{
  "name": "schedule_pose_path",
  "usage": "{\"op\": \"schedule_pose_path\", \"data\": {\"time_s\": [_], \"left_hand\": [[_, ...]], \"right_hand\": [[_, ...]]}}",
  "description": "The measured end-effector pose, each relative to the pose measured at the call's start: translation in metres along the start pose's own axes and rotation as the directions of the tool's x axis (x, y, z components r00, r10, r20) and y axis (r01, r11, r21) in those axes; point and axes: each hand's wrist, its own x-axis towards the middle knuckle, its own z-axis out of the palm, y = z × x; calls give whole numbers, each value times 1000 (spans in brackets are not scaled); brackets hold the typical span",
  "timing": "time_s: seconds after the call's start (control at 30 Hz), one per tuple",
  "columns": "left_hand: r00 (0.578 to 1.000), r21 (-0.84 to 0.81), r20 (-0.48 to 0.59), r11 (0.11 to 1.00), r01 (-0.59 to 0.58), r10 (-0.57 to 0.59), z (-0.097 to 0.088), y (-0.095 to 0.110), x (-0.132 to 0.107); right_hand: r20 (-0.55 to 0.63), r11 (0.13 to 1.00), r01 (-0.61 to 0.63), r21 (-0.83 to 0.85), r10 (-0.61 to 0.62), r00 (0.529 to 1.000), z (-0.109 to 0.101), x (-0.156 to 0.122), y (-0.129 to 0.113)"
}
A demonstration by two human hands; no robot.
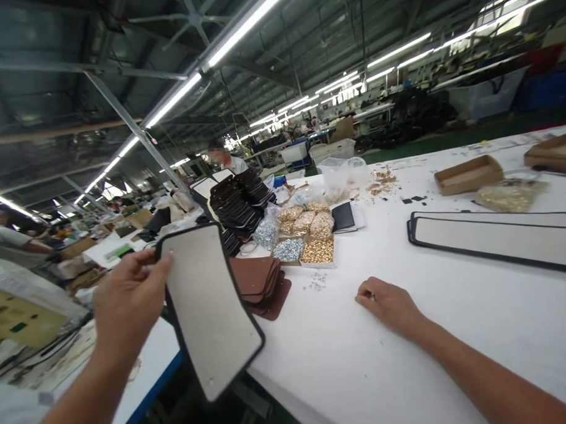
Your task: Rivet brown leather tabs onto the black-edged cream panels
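From the middle of the view, the big white surface (344,358) spreads from 3 o'clock down to 6. Long white panels (492,239) with black edges lie on it at 3 o'clock, one over another. A smaller white panel (209,307) with a black edge is up in the air at 7 o'clock, tilted. The left hand (132,297), at 8 o'clock, has its grip pinched on the top corner of that panel. A tall stack of dark pieces (234,207) is at 9 o'clock. Brown pieces (262,279) lie in a pile just beside the lifted panel, near 7. The right hand (391,304) rests at 4 o'clock, fingers curled; I cannot tell if its grip has anything. Tiny gold bits (318,251) sit near 5 o'clock, beside silver bits (288,249) at 6.
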Motion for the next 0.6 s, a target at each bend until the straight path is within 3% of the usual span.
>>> {"op": "schedule_pose_path", "data": {"time_s": [0.03,0.1,0.2,0.27,0.37,0.43,0.5,0.6], "left_hand": [[990,207,-127,978,-35,63,-9,2,19],[963,372,-154,916,-150,220,-14,8,47],[916,381,-16,849,-366,402,7,14,55],[901,361,15,838,-410,434,35,10,35],[856,297,197,803,-517,478,79,-5,-20],[832,265,261,792,-549,489,100,-19,-57],[826,254,290,793,-553,483,113,-34,-84],[828,236,306,805,-544,470,122,-52,-98]], "right_hand": [[-8,1000,-14,17,14,1000,0,1,0],[-17,998,-48,49,48,999,-1,2,1],[-18,992,-86,89,88,996,-4,4,2],[-19,989,-97,108,99,995,-5,6,3],[-20,986,-104,129,107,994,-5,7,4],[-17,985,-105,140,108,994,-5,7,5],[-13,984,-104,148,108,994,-4,9,5],[-19,982,-109,152,113,993,-4,11,4]]}}
